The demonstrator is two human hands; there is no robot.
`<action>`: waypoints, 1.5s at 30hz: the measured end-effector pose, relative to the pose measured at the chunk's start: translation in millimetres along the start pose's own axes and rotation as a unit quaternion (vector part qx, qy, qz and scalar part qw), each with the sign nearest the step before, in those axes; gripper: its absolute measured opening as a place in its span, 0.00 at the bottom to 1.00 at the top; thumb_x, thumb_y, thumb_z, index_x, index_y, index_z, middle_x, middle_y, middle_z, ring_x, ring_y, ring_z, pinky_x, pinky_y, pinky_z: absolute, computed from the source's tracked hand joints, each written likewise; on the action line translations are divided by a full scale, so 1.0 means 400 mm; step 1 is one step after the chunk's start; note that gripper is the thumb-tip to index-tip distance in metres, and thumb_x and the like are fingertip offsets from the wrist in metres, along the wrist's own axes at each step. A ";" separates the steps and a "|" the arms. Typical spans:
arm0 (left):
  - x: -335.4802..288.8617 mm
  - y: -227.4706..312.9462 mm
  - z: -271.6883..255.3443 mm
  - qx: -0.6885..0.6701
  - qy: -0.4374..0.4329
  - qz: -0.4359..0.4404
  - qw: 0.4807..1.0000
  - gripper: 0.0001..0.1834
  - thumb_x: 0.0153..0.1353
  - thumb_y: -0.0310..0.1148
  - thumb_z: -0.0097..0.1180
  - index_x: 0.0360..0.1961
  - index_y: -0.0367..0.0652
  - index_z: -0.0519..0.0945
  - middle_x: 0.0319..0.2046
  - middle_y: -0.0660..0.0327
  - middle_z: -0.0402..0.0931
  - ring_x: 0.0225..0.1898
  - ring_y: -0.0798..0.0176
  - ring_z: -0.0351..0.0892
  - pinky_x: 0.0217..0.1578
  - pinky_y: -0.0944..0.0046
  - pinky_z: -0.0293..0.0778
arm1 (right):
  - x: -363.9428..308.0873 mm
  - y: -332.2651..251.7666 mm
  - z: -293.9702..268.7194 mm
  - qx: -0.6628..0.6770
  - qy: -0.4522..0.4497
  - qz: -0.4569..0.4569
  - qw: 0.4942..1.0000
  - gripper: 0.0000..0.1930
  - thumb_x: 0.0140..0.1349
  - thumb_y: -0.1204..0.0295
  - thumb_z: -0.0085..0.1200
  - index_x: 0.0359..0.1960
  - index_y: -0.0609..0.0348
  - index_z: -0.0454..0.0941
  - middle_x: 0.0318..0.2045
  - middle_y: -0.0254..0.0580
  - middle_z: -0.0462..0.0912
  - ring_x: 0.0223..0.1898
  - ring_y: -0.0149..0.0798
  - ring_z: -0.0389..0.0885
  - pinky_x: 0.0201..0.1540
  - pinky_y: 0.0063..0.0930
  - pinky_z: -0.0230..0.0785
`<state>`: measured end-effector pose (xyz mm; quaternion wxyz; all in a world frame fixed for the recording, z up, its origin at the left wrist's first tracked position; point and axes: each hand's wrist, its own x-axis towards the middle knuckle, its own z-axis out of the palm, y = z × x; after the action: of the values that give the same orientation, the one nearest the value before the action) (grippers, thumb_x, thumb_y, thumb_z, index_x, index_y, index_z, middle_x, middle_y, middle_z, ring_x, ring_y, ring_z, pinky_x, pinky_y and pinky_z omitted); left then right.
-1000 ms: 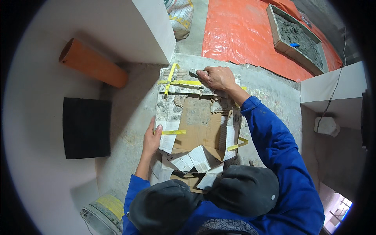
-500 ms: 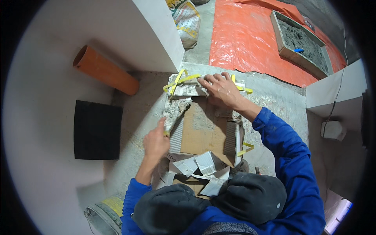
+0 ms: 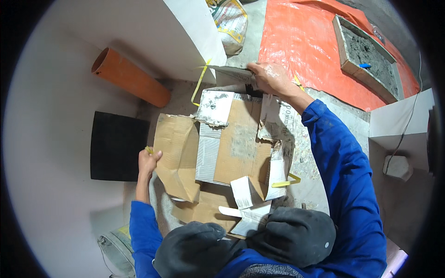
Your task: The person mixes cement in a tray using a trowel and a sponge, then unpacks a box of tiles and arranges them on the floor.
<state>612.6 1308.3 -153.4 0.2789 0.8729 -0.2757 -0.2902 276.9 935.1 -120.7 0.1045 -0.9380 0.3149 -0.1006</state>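
A torn, cement-stained cardboard box (image 3: pixel 241 143) lies opened out in front of my knees, its brown inside facing up. My left hand (image 3: pixel 148 163) is closed on the outer edge of the left flap, with a bit of yellow strap showing at the fingers. Beyond the box, my right hand (image 3: pixel 271 78) grips the top edge of the raised far flap (image 3: pixel 232 74); some of its fingers are hidden. Loose yellow strapping (image 3: pixel 199 85) hangs by the far left corner, and another yellow strap (image 3: pixel 286 183) sticks out at the right side. Torn white-faced flaps (image 3: pixel 248 208) lie near my knees.
An orange pipe (image 3: pixel 132 76) and a black panel (image 3: pixel 119 146) lean along the left wall. Far right, a wooden tray (image 3: pixel 345 51) of wet mortar rests on an orange tarp (image 3: pixel 296 41). A filled sack (image 3: pixel 232 28) stands beside the white wall corner.
My left hand has moved left, pulling the left flap outward and open. My right hand has raised the far flap away from the box. The near flaps have shifted.
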 end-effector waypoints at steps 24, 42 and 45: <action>-0.110 0.161 0.108 0.082 -0.023 0.067 0.994 0.18 0.59 0.41 0.64 0.33 0.31 0.85 0.26 0.47 0.85 0.28 0.47 0.85 0.33 0.55 0.76 | -0.560 0.046 0.334 0.661 0.169 0.368 0.632 0.28 0.73 0.50 0.44 0.65 0.55 0.68 0.57 0.38 0.77 0.54 0.33 0.76 0.55 0.29 0.68; 0.007 0.069 0.011 -0.079 -0.236 0.130 0.960 0.10 0.60 0.29 0.62 0.37 0.32 0.85 0.24 0.50 0.83 0.25 0.67 0.82 0.28 0.64 0.74 | -0.533 -0.098 0.280 0.575 0.219 0.624 0.481 0.28 0.74 0.48 0.39 0.58 0.60 0.75 0.48 0.39 0.83 0.44 0.38 0.82 0.50 0.34 0.76; -0.010 0.086 0.015 -0.089 -0.229 0.069 0.967 0.10 0.61 0.29 0.62 0.35 0.30 0.84 0.21 0.58 0.81 0.23 0.73 0.74 0.27 0.67 0.70 | -0.538 -0.068 0.298 0.624 0.207 0.540 0.526 0.28 0.75 0.49 0.38 0.58 0.59 0.75 0.49 0.40 0.82 0.46 0.38 0.82 0.51 0.34 0.75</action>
<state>595.0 1284.9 -133.9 0.3042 0.7336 -0.3650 -0.4858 154.8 1103.7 -254.4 0.6292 -0.2378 0.6308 -0.3868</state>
